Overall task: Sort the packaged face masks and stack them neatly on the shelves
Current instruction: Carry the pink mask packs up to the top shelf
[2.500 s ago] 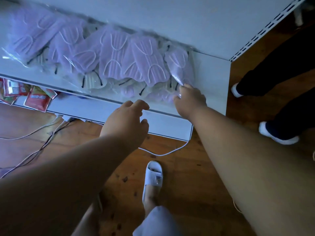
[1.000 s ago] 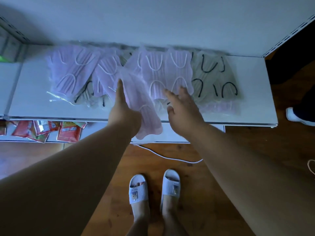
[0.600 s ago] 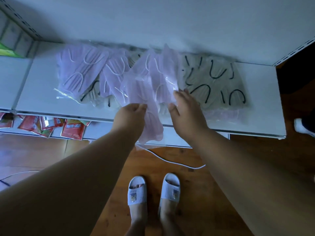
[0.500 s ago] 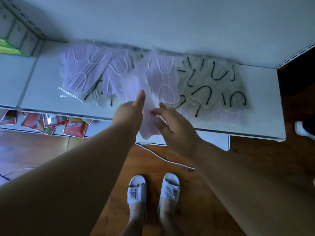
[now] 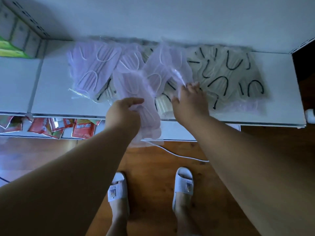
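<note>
Clear packets of face masks lie across a white shelf (image 5: pixel 51 92). Purple packs (image 5: pixel 92 68) fill the left and middle; beige packs with black ear loops (image 5: pixel 226 74) lie on the right. My left hand (image 5: pixel 123 114) is shut on a purple pack (image 5: pixel 136 92) that hangs over the shelf's front edge. My right hand (image 5: pixel 190 101) pinches the corner of another purple pack (image 5: pixel 166 65), lifted and tilted above the pile. A beige pack (image 5: pixel 162 106) shows between my hands.
Red snack packets (image 5: pixel 83 129) sit on the lower shelf at left. Green boxes (image 5: pixel 10 50) stand at far left. A white cable (image 5: pixel 179 155) runs over the wooden floor by my slippers (image 5: pixel 117 189). Someone's white shoe (image 5: pixel 310 114) is at the right edge.
My right hand has moved right and up, lifting a purple pack by its corner. My left hand keeps its purple pack, which now hangs lower over the shelf edge.
</note>
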Available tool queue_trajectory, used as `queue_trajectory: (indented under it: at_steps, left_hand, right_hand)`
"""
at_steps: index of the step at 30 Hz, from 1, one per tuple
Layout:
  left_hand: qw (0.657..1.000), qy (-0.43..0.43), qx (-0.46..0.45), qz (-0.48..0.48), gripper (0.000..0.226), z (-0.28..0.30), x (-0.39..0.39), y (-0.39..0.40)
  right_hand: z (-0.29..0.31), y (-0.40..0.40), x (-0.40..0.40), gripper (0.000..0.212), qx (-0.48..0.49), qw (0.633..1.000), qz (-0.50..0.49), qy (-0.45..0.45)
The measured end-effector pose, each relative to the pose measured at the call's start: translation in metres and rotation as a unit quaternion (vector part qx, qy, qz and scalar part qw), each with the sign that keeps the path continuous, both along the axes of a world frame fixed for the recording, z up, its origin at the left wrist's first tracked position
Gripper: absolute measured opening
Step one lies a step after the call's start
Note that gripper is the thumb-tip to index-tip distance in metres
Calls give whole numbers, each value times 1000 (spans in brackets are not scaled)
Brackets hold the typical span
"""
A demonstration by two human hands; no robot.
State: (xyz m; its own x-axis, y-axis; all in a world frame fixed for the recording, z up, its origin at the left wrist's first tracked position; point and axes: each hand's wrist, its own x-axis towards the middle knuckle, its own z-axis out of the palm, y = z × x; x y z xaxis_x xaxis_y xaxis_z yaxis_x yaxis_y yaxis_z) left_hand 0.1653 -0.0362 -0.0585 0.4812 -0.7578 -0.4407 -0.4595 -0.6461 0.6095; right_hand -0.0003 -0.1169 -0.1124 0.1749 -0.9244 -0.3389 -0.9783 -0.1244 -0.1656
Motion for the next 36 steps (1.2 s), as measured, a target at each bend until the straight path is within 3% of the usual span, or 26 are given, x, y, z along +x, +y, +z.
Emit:
queue_trajectory:
  at_steps: [3,5,8,10,12,14,16,19,22,25,27,29,30,34,36]
  left_hand:
    - [999,38,20,-4,26,8,11,-6]
    - [994,108,34,10,42,18,21,-12]
    - [994,100,47,13,36,24,39,-14]
    - [999,14,43,-14,23,22,56,-11]
    - [1000,-13,24,-15,12,16,74,-6]
    - [1000,7,2,5,55,10,89,1]
    - [999,35,-13,11,82,5,98,10]
    - [998,66,-14,-4,74,-3,102,18]
    - [993,116,7,17,49,-6,101,22]
    - [983,179,11,45,18,1,100,21]
    - [975,213,24,54,35,8,100,18]
    - [974,214,23,71,51,8,101,14]
    - [978,197,15,72,47,8,102,14]
    - [995,82,11,62,20,1,111,17]
    - [993,82,0,82,19,-1,116,21]
  right_hand:
    - [26,28,16,43,-32,961,-98,-257]
    - [47,57,35,41,-20,942,-25,-334]
    - [53,85,62,33,-4,937,115,-329]
    - [47,80,75,34,-48,933,70,-348]
    - [35,64,87,41,-71,955,13,-288]
    - [24,45,99,52,22,991,-14,-134]
    - [10,31,104,62,99,995,-4,-14]
    - [-2,29,105,65,81,995,0,52]
    - [0,40,103,58,-6,998,-60,0]
    - [11,64,101,52,-94,971,-57,-214]
    - [22,84,102,48,-90,947,23,-307]
    - [29,99,106,46,-66,938,139,-312]
    - [31,102,107,47,-64,932,172,-313]
    - [23,84,116,43,-78,942,80,-317]
    - [14,59,120,46,-45,981,60,-177]
